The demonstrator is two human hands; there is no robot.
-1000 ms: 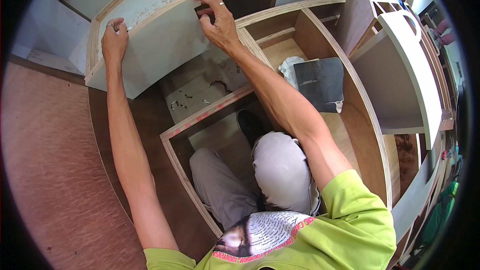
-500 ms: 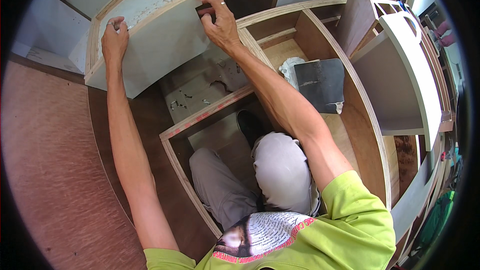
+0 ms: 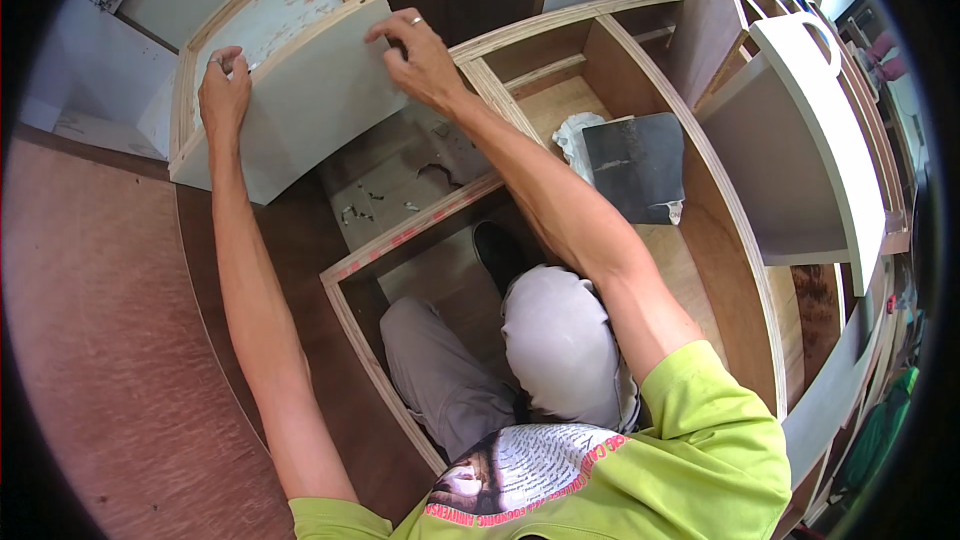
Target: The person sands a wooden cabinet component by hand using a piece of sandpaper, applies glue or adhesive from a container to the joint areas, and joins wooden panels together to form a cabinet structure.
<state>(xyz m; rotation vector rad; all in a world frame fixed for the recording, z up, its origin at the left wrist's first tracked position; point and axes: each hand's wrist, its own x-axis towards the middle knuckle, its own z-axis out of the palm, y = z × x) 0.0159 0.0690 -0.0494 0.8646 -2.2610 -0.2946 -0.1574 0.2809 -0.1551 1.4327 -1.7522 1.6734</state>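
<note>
A box with pale wooden edges and a smooth grey side [image 3: 300, 105] stands at the far left, tilted in view. Through its frame shows a white, scuffed inner board [image 3: 275, 20]. My left hand [image 3: 224, 100] is closed on the box's top edge, fingertips curled over the wood. At the right end of the same box, my right hand [image 3: 415, 58] has its fingers bent and apart, fingertips at or close to the grey side; whether they touch is unclear. Nothing shows between those fingers.
Around my legs is an open plywood cabinet frame [image 3: 385, 240]. A dark sheet [image 3: 640, 165] and crumpled white paper [image 3: 572, 140] lie in the right compartment. A white curved panel with a handle [image 3: 825, 130] stands at right; a reddish-brown board [image 3: 100, 330] fills the left.
My right hand has slid left and slightly down, from the box's upper right corner to beside its grey side. The box has shifted slightly left and down in view. My left hand stays at its edge.
</note>
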